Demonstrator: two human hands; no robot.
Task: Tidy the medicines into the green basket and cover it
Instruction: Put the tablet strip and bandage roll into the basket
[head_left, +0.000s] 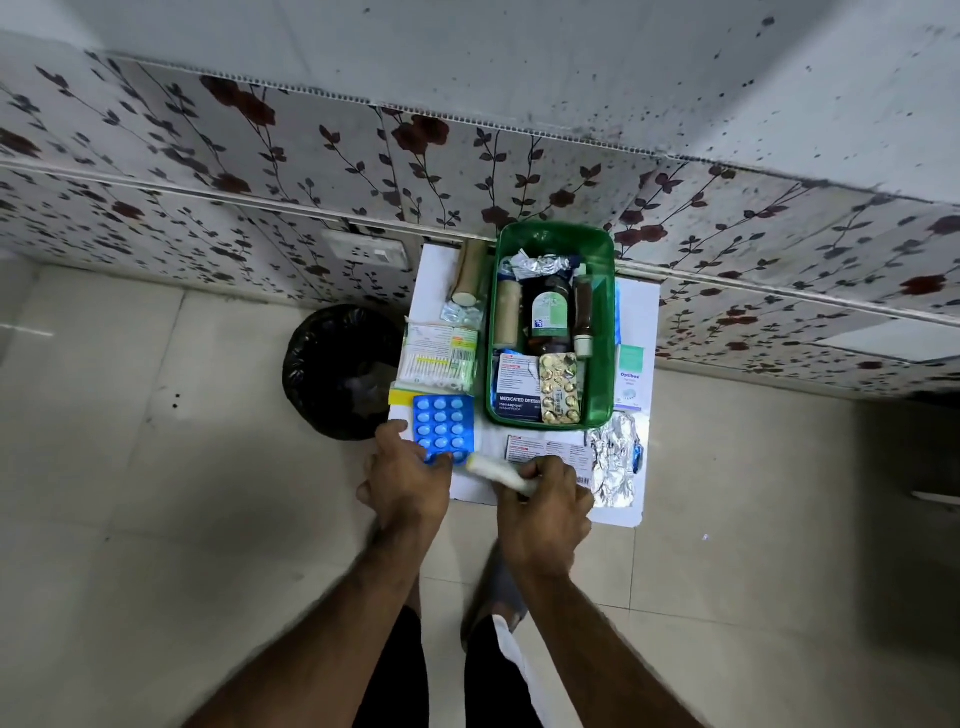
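Note:
The green basket (602, 322) stands on a small white table (631, 506) against the wall. It holds brown bottles, a gold blister strip, a dressing box and foil strips. My left hand (408, 475) pinches the near edge of a blue blister pack (442, 426) lying on the table's near left. My right hand (545, 501) grips a white tube (496, 472), which points left. A flat white box (550, 449) lies under that hand's far side, and a crumpled foil strip (615, 465) lies to its right. No cover for the basket is visible.
Left of the basket lie a tan roll (470, 275), a pack of cotton swabs (439, 364) and a yellow box edge (402, 397). A white-green box (631, 379) sits at the right. A black-lined bin (337, 371) stands on the floor left of the table.

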